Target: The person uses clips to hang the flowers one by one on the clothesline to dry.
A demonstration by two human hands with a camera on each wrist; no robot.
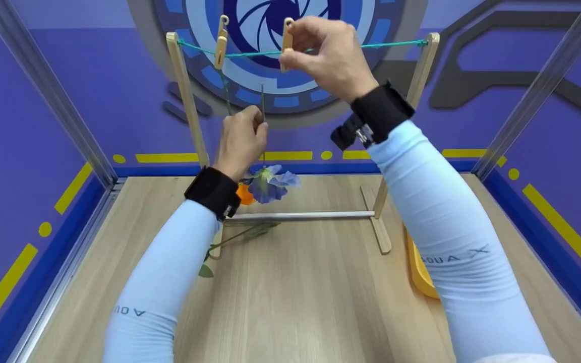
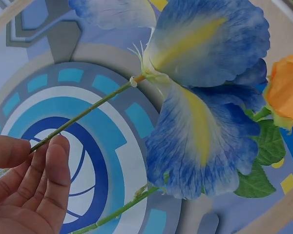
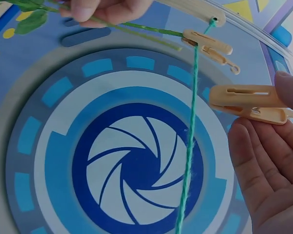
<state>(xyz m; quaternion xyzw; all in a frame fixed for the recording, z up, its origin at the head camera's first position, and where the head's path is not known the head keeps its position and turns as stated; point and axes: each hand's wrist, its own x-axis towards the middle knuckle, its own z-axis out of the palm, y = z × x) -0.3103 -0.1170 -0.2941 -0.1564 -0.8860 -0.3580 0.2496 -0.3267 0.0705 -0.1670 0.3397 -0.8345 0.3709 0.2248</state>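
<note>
My left hand [image 1: 240,141] pinches the thin stem of a blue flower [image 2: 210,44], whose bloom hangs head down. My right hand [image 1: 332,58] holds a tan clothespin [image 3: 246,96] between thumb and fingers, beside the green cord [image 3: 191,141]. In the right wrist view a small space separates the clothespin's tip from the cord. Further left, a second clothespin [image 1: 221,48] sits on the cord, gripping the green stem of an orange flower [image 2: 287,92]. That flower also hangs bloom down, partly hidden behind my left wrist in the head view.
Two wooden posts [image 1: 421,70] carry the cord, with a white bar [image 1: 305,215] joining them low down. A leafy stem [image 1: 240,234] lies on the table [image 1: 300,302] at left. A yellow container [image 1: 421,272] stands at right, partly under my right arm.
</note>
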